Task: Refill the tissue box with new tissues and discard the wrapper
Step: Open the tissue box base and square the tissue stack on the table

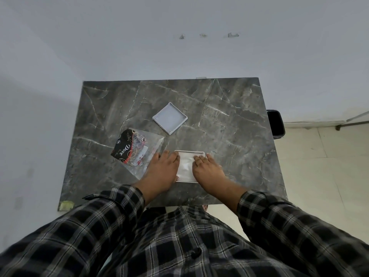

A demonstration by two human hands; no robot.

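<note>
A white square tissue box (189, 152) sits open near the front of the dark marble table (229, 120), filled with white tissues (186, 166). My left hand (162, 168) lies flat over the box's left side and my right hand (206, 169) lies flat over its right side, both with fingers together pressing down on the tissues. The empty plastic wrapper (135, 150), clear with black and red print, lies flat on the table just left of my left hand. The box's white lid (170, 118) rests upside down farther back, turned like a diamond.
A black bin (276, 123) stands on the floor beyond the table's right edge. A white wall runs behind the table. A small yellowish patch (66, 205) marks the table's front left corner. Pale tiled floor lies to the right.
</note>
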